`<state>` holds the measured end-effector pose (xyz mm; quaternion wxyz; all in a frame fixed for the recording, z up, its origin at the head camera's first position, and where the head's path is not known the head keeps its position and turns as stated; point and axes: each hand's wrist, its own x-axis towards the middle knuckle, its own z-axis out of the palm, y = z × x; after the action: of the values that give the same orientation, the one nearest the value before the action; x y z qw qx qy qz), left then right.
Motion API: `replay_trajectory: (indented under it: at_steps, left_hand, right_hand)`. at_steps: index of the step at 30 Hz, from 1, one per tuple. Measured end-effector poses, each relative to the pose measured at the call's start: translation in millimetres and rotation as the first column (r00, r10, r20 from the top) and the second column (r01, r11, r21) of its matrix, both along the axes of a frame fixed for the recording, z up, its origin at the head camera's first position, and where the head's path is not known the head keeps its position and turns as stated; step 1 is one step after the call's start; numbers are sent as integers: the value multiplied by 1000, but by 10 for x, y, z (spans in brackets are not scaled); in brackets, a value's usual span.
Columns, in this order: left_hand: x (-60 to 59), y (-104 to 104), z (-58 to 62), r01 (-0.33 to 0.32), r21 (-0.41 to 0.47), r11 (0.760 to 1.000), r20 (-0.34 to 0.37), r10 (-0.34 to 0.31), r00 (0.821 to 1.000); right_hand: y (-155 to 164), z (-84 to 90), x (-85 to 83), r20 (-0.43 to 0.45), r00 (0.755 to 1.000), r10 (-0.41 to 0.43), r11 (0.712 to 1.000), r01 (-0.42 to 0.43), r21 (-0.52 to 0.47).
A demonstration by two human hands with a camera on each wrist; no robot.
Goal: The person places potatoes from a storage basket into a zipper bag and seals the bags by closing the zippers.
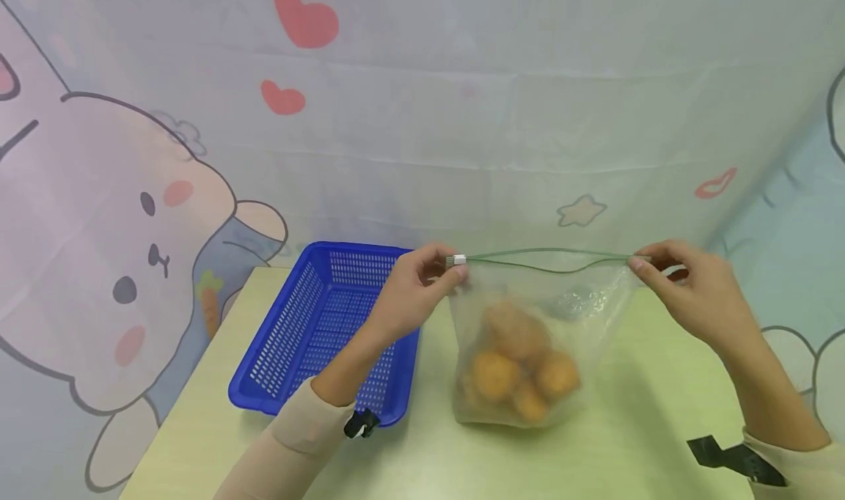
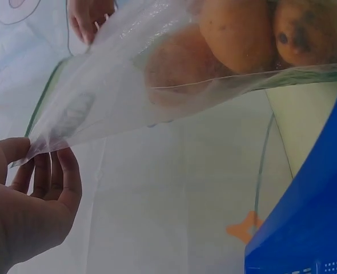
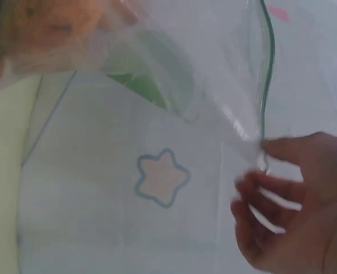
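A clear zipper bag (image 1: 528, 295) with a green seal strip stands on the table, several orange fruits (image 1: 496, 375) bunched at its bottom. My left hand (image 1: 416, 284) pinches the bag's top left corner between thumb and fingers, right by a white slider (image 1: 460, 259). At the opposite top corner, my right hand (image 1: 700, 291) pinches the end of the strip. Between the hands the two green edges bow apart in the middle. In the left wrist view the bag hangs slanted from the left thumb, and the fruits (image 2: 237, 37) show through the plastic.
A blue plastic basket (image 1: 323, 331) with mesh walls stands left of the bag, partly under my left forearm. The pale yellow table (image 1: 634, 427) meets a printed cloth backdrop (image 1: 422, 119) with a rabbit, hearts and stars. Black straps hang at both sleeves.
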<state>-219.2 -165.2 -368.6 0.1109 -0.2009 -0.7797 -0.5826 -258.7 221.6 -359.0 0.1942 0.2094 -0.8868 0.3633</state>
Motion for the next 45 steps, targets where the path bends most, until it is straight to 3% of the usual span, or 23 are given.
replay_trajectory:
  at_steps: [3,5,7,10,12,17,22,27,32,36,45]
  left_hand:
    - [-5,43,-3,-11,12,1000,-8,11,1000]
    - [-7,74,3,-17,18,1000,-19,17,1000]
    - [-8,105,13,-21,21,1000,-30,21,999]
    - [-1,144,27,-23,26,999,-49,25,998]
    - [1,164,28,-21,29,999,-60,22,998]
    - [16,181,21,-12,12,1000,-100,13,995]
    - [62,174,49,-9,-16,1000,-135,6,991]
    - [127,167,98,-14,-55,998,-164,4,986]
    - [184,127,141,-28,-43,999,-181,20,983]
    - [190,77,149,-53,-32,998,-180,46,983]
    - [180,-106,116,-67,-41,997,-110,62,992]
  right_hand:
    - [-243,83,42,-216,976,-42,999,44,3]
    - [-469,169,97,-349,937,21,999,-33,-28]
    - [-696,259,156,-419,898,133,987,-158,-26]
    - [-1003,351,221,-431,849,304,947,-321,36]
    - [-1171,380,234,-425,824,374,924,-373,89]
    - [-1469,397,208,-428,786,446,895,-405,188]
    - [-1580,405,217,-415,768,488,872,-413,263]
    - [-1531,417,223,-394,753,528,845,-417,334]
    - [-1301,424,169,-386,748,540,836,-424,348]
    - [-1019,398,124,-340,773,535,838,-438,324]
    - [-224,281,126,-261,858,443,887,-377,266]
